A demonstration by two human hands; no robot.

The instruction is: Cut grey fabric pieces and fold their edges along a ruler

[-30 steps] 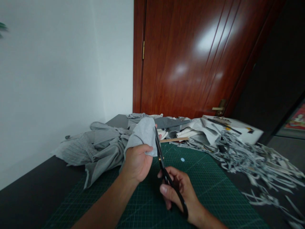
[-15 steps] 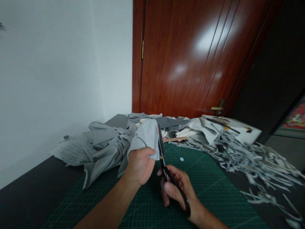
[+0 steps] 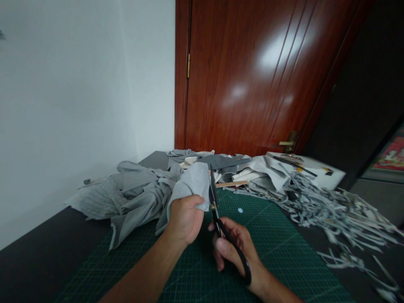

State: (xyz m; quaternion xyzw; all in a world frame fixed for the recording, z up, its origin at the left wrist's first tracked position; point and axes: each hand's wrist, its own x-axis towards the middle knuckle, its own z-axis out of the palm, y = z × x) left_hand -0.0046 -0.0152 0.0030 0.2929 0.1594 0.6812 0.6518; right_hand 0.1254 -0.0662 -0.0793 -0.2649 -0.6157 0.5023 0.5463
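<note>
My left hand (image 3: 186,219) grips a piece of light grey fabric (image 3: 192,181), thumb on top near its lower right corner. Black-handled scissors (image 3: 213,202) are in my right hand (image 3: 235,244), fingers through the loops. Their blades point away from me and lie along the right edge of the fabric, nearly together. Whether the blades touch the cloth I cannot tell. Both hands are above a green cutting mat (image 3: 271,248) with a grid.
Crumpled grey cloth (image 3: 139,189) is heaped at the left. More fabric pieces (image 3: 227,162) lie along the back. Thin fabric strips (image 3: 328,210) pile up at the right, near a white box (image 3: 328,168). A tan strip (image 3: 232,184) crosses the mat's far edge.
The fabric's top edge has dropped slightly, showing more of the cream cloth behind it. My left hand has shifted a little to the left; the scissors have hardly moved.
</note>
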